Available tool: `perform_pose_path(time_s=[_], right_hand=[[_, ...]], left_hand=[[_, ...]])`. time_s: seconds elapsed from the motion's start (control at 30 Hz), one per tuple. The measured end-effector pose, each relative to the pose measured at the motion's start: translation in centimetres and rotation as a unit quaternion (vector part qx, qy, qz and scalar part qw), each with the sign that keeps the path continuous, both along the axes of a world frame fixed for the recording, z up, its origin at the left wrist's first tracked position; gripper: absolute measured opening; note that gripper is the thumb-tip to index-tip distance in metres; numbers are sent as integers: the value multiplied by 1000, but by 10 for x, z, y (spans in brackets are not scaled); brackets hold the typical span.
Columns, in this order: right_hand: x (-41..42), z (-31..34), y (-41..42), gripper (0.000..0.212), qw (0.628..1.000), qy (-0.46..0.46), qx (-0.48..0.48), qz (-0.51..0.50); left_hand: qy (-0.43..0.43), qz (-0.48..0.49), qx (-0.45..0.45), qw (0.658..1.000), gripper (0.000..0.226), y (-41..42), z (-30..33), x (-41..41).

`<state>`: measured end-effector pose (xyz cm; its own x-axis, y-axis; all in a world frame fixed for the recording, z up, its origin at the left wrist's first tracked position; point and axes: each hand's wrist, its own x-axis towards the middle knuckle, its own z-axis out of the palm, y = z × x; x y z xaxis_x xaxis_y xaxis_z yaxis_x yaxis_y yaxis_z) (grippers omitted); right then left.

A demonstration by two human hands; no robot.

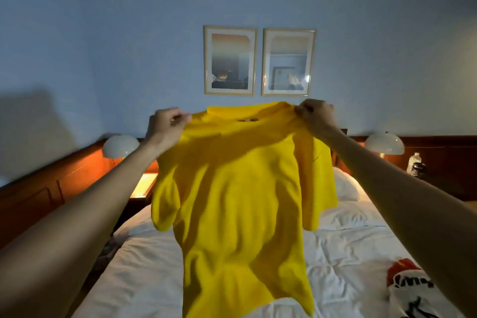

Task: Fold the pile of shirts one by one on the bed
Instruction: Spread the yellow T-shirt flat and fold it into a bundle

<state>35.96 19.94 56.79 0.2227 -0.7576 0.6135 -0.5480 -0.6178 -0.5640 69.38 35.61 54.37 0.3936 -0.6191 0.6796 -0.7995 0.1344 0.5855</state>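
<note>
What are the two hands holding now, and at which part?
The yellow shirt, pinched at its shoulders: left hand and right hand.

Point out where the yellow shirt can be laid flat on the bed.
Bare white sheet lies left of the hanging yellow T-shirt, up to the bed's left edge. Right side is crowded low down by a red-and-white printed garment; pillow fills the head.

both arms stretched out and raised, left hand (166, 125) and right hand (316, 116) each pinched into a fist, well apart
</note>
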Motion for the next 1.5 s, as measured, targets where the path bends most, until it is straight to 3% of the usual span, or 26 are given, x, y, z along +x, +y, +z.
perform_pose_path(time_s=[0.07,0.2,0.3,0.4,0.5,0.67,0.8,0.9,1.07,1.17,1.33,1.5], right_hand=[[2,-8,2,25,995,94,23,6],[6,-12,-1,25,999,31,-23,-11],[9,-23,-4,22,988,155,4,-10],[7,-37,-5,19,992,122,-18,-42],[16,-59,-3,18,983,175,12,-54],[48,-110,7,18,984,62,164,-43],[89,-150,20,23,949,-16,312,52],[127,-169,27,24,947,-53,305,91],[186,-189,35,26,919,-103,346,159],[199,-212,26,26,902,-65,381,191],[158,-257,-4,27,885,-59,420,195],[69,-320,-47,29,877,-61,438,189]], left_hand=[[-31,11,52,998,20,-1,-13,2],[-7,15,-16,1000,22,1,-18,5],[-56,-5,51,997,22,3,-28,10],[4,-4,10,1000,22,5,-39,18],[24,-14,40,999,23,7,-66,17],[80,-16,67,994,30,19,-122,26],[118,47,86,988,31,40,-153,41],[120,99,59,986,35,67,-178,64],[183,107,-12,977,15,110,-194,74],[243,102,-27,964,15,122,-206,52],[379,22,45,924,22,114,-253,-46],[364,-64,108,923,22,74,-337,-191]])
